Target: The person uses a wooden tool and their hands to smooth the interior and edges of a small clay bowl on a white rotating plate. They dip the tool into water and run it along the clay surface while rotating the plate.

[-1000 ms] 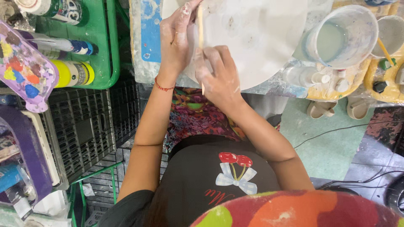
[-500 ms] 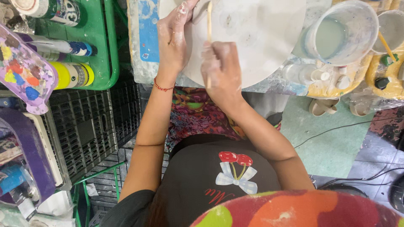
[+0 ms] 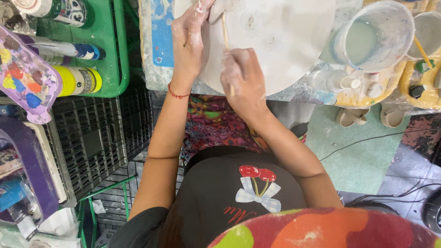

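Two hands of mine worked at the round white disc (image 3: 285, 41) on the table. My right hand (image 3: 243, 76) was closed around a thin wooden stick (image 3: 225, 34), its tip reaching a small lump of clay (image 3: 220, 8) at the top edge. My left hand (image 3: 188, 41), fingers pressed together, lay along the disc's left rim, fingertips touching that lump. A cup of cloudy water (image 3: 374, 34) stood just beside the disc, and paint tubes (image 3: 78, 80) lay in a green tray (image 3: 115, 69).

right hand (image 3: 243, 76) shifted slightly right along the round board (image 3: 285, 41), wooden stick (image 3: 225, 32) tipped more upright
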